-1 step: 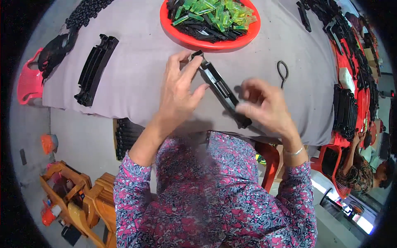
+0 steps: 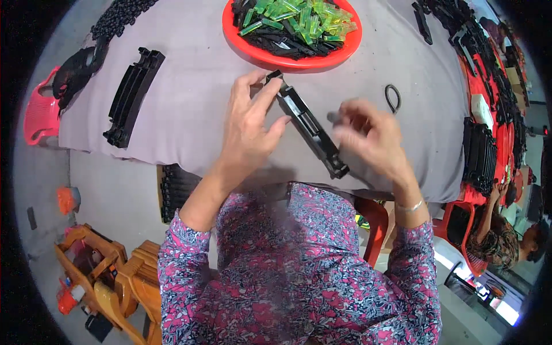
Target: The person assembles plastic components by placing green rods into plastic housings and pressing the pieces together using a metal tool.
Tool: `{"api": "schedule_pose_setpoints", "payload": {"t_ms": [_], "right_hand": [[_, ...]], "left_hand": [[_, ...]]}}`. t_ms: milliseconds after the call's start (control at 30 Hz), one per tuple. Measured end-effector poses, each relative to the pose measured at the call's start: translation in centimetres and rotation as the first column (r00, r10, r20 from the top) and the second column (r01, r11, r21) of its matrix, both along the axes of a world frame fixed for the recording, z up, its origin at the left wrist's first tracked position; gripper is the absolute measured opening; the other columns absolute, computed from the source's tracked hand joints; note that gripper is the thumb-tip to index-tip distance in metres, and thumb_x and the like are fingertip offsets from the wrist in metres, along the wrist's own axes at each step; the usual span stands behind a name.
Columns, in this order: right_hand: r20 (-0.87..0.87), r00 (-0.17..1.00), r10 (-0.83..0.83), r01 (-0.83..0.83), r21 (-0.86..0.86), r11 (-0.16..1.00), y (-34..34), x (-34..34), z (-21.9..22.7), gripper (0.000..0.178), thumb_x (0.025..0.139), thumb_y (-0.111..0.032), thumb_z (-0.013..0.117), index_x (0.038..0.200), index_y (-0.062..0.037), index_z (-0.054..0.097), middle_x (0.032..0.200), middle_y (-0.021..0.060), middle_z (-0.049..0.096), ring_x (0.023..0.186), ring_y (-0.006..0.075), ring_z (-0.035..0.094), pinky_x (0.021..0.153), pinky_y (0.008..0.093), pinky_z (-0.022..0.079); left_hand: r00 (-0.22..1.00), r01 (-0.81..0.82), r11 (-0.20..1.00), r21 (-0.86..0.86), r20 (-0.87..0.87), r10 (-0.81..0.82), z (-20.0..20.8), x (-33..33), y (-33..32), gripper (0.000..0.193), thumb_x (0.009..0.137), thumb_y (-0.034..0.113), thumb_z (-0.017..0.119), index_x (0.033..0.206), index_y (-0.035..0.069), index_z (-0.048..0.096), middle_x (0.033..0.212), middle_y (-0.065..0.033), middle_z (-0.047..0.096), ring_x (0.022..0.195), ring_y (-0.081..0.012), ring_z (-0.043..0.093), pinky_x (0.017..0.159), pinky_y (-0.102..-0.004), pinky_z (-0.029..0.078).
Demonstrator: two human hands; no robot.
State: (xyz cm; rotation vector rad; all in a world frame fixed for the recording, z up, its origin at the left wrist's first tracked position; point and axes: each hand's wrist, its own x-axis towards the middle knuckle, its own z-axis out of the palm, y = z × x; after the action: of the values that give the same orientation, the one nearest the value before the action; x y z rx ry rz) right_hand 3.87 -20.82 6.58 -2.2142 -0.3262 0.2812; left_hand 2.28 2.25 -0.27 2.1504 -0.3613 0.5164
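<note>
My right hand point(image 2: 374, 138) has just drawn off the near end of the black slotted part point(image 2: 309, 123), its fingers curled and thumb apart, with a blurred dark bit at the fingertips that I can't tell is gripped. My left hand point(image 2: 250, 118), half-curled, keeps hold of the part's far end over the table point(image 2: 195, 115), near side of the red plate point(image 2: 241, 52), so I judge it alone now steadies the piece.

We've got a blk bar point(image 2: 310, 125) mid-dial, red tray point(image 2: 270, 60) w/ grn-yel clips point(image 2: 313, 26) at 12 o'clk, mauve-grey cloth point(image 2: 195, 103), our pink/blk/wht patterned shirt point(image 2: 322, 259) at 6.
</note>
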Motion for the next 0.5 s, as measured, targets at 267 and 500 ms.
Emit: {"api": "schedule_pose_setpoints", "payload": {"t_ms": [267, 500], "right_hand": [[0.406, 0.909, -0.093, 0.044, 0.129, 0.991, 3.1, 11.0, -4.1, 0.024, 0.084, -0.019, 0.071, 0.099, -0.0002, 0.069, 0.082, 0.0142, 0.071, 0.074, 0.0228, 0.069, 0.069, 0.0341, 0.054], [0.539, 0.839, 0.072, 0.049, -0.208, 0.977, 5.0, 15.3, -5.4, 0.024, 0.083, -0.022, 0.072, 0.095, -0.0016, 0.070, 0.082, 0.0127, 0.072, 0.075, 0.0243, 0.069, 0.071, 0.0360, 0.054]], "left_hand": [[1.000, -0.002, 0.999, -0.042, 0.021, 0.002, -1.2, -0.1, -0.8, 0.057, 0.066, 0.002, 0.075, 0.122, 0.001, 0.060, 0.127, -0.0219, 0.048, 0.113, -0.0391, 0.050, 0.099, -0.0474, 0.042], [0.999, -0.042, 0.998, 0.050, 0.026, 0.041, -0.6, -0.3, -1.2, 0.062, 0.066, 0.002, 0.075, 0.126, 0.005, 0.060, 0.132, -0.0208, 0.046, 0.123, -0.0386, 0.047, 0.103, -0.0451, 0.043]]}}
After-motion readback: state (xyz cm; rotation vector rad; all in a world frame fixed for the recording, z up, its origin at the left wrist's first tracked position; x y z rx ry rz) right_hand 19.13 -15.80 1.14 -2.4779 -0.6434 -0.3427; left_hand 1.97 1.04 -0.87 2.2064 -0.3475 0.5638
